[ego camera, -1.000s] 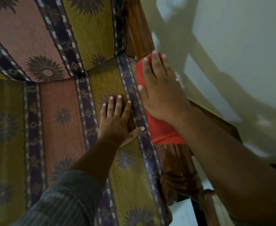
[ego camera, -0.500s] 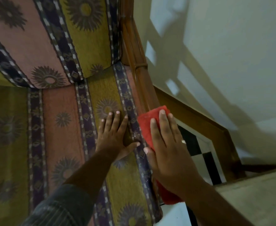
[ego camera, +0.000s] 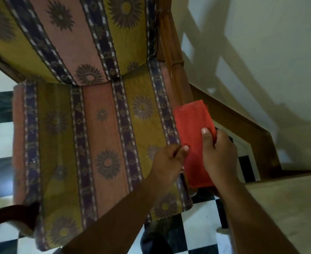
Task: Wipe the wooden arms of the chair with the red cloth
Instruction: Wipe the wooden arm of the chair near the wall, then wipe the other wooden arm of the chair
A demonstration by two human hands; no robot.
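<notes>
Chair point(ego camera: 103, 125): upholstered, striped sunburst fabric; seat and back cushions fill most of view.
Floor point(ego camera: 202, 228): black-and-white checker tiles below seat front.
Right wooden arm point(ego camera: 171, 52): turned rail along right edge of seat, running from back toward front; front half covered by cloth.
Left wooden arm point(ego camera: 13, 211): dark curved end only, at lower left corner; nothing touching it.
Red cloth point(ego camera: 191, 125): folded flat, draped lengthwise over front stretch of right arm.
Progress: judged partway; cloth on right arm, front section; left arm likely yet to do; cleanliness of wood not readable.
Right hand point(ego camera: 218, 153): grip closed on cloth, thumb on top, fingers wrapped over outer edge.
Left hand point(ego camera: 169, 158): pinching cloth's inner edge, beside seat cushion, forearm across seat.
</notes>
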